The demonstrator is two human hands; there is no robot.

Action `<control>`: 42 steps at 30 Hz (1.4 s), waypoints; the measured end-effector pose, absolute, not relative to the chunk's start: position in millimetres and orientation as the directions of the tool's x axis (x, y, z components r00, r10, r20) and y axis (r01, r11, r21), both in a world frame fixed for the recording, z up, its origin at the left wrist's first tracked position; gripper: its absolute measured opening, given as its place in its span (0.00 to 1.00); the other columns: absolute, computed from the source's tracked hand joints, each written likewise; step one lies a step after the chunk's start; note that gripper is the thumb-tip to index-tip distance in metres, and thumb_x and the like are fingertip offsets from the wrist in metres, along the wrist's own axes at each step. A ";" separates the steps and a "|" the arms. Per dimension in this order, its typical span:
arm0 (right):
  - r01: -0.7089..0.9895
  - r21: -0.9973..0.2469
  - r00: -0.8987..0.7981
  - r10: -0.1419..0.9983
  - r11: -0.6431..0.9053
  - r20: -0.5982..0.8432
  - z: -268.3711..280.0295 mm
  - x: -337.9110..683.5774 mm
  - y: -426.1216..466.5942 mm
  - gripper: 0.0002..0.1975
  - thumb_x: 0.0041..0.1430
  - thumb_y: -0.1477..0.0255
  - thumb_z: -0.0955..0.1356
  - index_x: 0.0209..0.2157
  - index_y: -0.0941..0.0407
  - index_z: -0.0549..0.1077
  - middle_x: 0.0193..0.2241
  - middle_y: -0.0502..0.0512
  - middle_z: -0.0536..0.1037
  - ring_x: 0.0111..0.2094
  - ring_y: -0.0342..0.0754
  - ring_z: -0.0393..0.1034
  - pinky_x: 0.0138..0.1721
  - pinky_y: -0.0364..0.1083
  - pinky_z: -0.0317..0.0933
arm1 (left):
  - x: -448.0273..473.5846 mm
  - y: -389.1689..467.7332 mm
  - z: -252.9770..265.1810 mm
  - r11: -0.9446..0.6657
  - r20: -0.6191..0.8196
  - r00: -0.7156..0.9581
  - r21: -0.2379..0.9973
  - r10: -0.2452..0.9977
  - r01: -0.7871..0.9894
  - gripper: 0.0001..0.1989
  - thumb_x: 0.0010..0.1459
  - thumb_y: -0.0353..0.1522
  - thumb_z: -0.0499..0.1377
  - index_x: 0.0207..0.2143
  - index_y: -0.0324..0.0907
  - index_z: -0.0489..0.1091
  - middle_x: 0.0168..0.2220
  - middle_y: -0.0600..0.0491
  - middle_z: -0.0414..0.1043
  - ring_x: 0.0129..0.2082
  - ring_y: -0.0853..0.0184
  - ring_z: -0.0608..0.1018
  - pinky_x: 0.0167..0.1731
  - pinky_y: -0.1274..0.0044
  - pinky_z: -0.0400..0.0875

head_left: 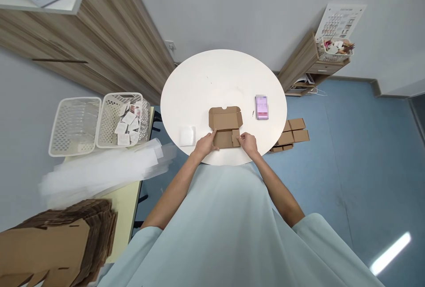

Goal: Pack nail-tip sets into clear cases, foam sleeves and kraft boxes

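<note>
Table: white oval top [219,72], centre of frame, the work surface.
Flat stock: thick stack of brown unfolded cardboard blanks [49,249], lower left, on a pale yellow side table [125,216].
Sheeting: pile of translucent white plastic sheets [102,165], left of frame, above the blanks.
Baskets: two white perforated plastic baskets, upper edge of the side table; the left one [53,139] holds clear material, the right one [145,121] small white packets.
Cartons: group of closed brown cardboard boxes [294,131], right of centre, beyond the table's edge.
Box in work: open brown cardboard box [225,121], lower middle of the table, lid upright or laid back, can't tell which.
Left hand [204,145]: on the box's left side, thumb at the wall, fingers narrowed around it.
Right hand [249,142]: thumb and forefinger pinched at the small right end flap [235,138].
Slab: purple-pink rectangular item [262,108], right part of table.
Packet: white square, glossy [187,136], just left of left hand.
</note>
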State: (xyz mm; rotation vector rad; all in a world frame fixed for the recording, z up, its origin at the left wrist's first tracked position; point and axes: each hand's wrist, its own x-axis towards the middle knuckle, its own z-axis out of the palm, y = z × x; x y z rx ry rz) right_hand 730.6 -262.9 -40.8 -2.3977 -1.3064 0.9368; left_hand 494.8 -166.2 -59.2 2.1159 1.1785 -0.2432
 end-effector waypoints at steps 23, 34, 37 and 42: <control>0.847 -0.174 0.386 0.805 -0.503 -0.451 -27.7 724.0 -263.1 0.17 0.76 0.63 0.63 0.44 0.60 0.77 0.42 0.67 0.82 0.45 0.58 0.79 0.39 0.47 0.62 | 480.3 -194.4 -36.9 -0.281 -0.430 0.499 0.475 0.753 0.834 0.45 0.60 0.44 0.70 0.74 0.51 0.54 0.53 0.46 0.74 0.48 0.52 0.81 0.41 0.71 0.72; 0.769 -0.311 0.430 0.811 -0.559 -0.396 -15.3 739.3 -278.5 0.16 0.75 0.62 0.64 0.43 0.58 0.78 0.42 0.63 0.84 0.44 0.56 0.79 0.41 0.47 0.62 | 411.9 -131.6 -57.8 0.271 -0.355 -0.181 0.224 0.917 0.936 0.29 0.60 0.47 0.68 0.53 0.33 0.72 0.56 0.31 0.72 0.55 0.43 0.77 0.52 0.62 0.73; 0.753 -0.331 0.435 0.808 -0.568 -0.397 -11.6 740.0 -278.6 0.15 0.74 0.62 0.65 0.42 0.57 0.79 0.41 0.62 0.84 0.43 0.56 0.79 0.41 0.47 0.62 | 409.3 -122.2 -61.4 0.280 -0.396 -0.175 0.224 0.901 0.934 0.26 0.57 0.48 0.69 0.47 0.37 0.73 0.53 0.34 0.75 0.54 0.45 0.78 0.51 0.63 0.73; 0.728 -0.401 0.420 0.824 -0.556 -0.380 -6.7 739.7 -275.4 0.15 0.74 0.62 0.65 0.41 0.57 0.79 0.39 0.61 0.84 0.41 0.56 0.79 0.39 0.47 0.63 | 413.6 -118.0 -57.1 0.310 -0.380 -0.199 0.259 0.903 0.915 0.28 0.52 0.46 0.73 0.46 0.39 0.70 0.51 0.36 0.77 0.52 0.47 0.79 0.51 0.64 0.72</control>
